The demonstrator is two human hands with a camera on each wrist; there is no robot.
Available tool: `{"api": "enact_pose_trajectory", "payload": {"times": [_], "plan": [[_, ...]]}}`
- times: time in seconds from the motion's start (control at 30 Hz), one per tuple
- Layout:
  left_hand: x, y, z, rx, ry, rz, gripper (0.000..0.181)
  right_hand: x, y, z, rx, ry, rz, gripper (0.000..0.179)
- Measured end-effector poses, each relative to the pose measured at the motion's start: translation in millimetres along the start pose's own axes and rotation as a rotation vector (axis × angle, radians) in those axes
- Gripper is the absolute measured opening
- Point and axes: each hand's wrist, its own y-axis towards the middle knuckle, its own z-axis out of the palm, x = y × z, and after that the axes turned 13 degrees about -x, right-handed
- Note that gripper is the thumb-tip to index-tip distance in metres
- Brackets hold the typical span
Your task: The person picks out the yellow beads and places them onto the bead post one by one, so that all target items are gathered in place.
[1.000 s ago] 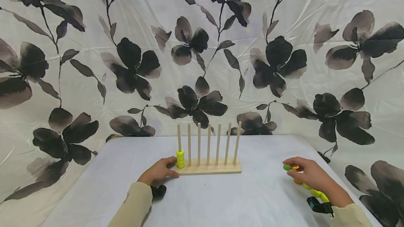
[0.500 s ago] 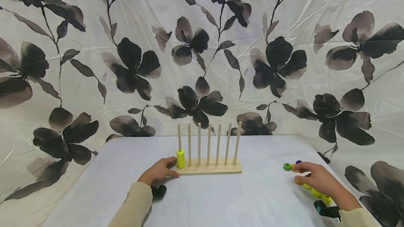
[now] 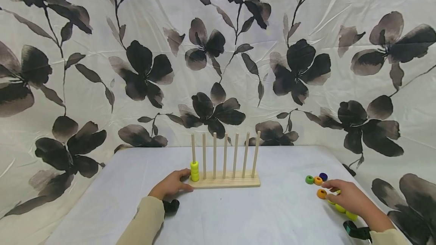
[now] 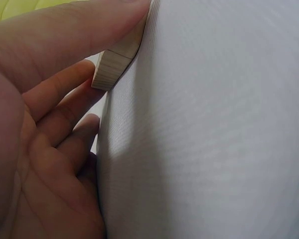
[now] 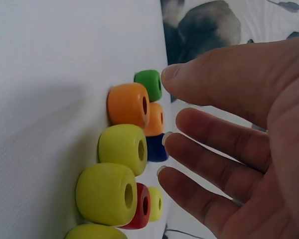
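Note:
A wooden peg stand [image 3: 225,183] with several upright pegs stands mid-table. Yellow beads [image 3: 194,171] are stacked on its leftmost peg. My left hand [image 3: 170,185] holds the left end of the base, thumb in front and fingers behind; the left wrist view shows the base's corner [image 4: 112,68] between them. My right hand [image 3: 349,197] hovers over loose beads with nothing in its grasp, thumb and fingers spread apart. Around its fingertips lie a green bead [image 5: 148,85], an orange bead [image 5: 128,104], a dark blue bead [image 5: 157,148], a yellow bead [image 5: 107,194] and a red bead [image 5: 141,206].
The loose beads lie near the right edge of the white-covered table [image 3: 265,214]. A floral cloth [image 3: 218,59] hangs behind the table. Dark devices are strapped at both wrists, the right one [image 3: 355,230] close above the tabletop.
My right hand has drawn back to the right and nearer to me, uncovering the orange and dark blue beads. The left hand and the peg stand keep their places.

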Motion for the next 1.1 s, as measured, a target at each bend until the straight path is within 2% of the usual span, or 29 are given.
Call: {"api": "enact_pose_trajectory", "payload": {"times": [0.13, 0.43, 0.63, 0.8, 1.1], "plan": [[0.4, 0.4, -2.1, 0.001, -0.004, -0.003, 0.078, 0, 1.7, -1, 0.010, -0.032, 0.014, 0.037], [2.5, 1.1, -2.7, 0.003, -0.004, -0.015, 0.079, -5, 8.2, 6, 0.079, -0.059, 0.100, 0.039], [5.2, 3.0, -0.1, 0.006, -0.015, -0.034, 0.080, -9, 10.5, 10, 0.099, -0.105, 0.087, 0.039], [4.4, 3.5, 0.0, 0.004, -0.025, -0.022, 0.078, -9, 11.0, 10, 0.110, -0.141, 0.083, 0.039], [3.9, 3.1, 0.5, 0.006, -0.013, -0.016, 0.077, -9, 8.2, 12, 0.136, -0.148, 0.099, 0.037]]}}
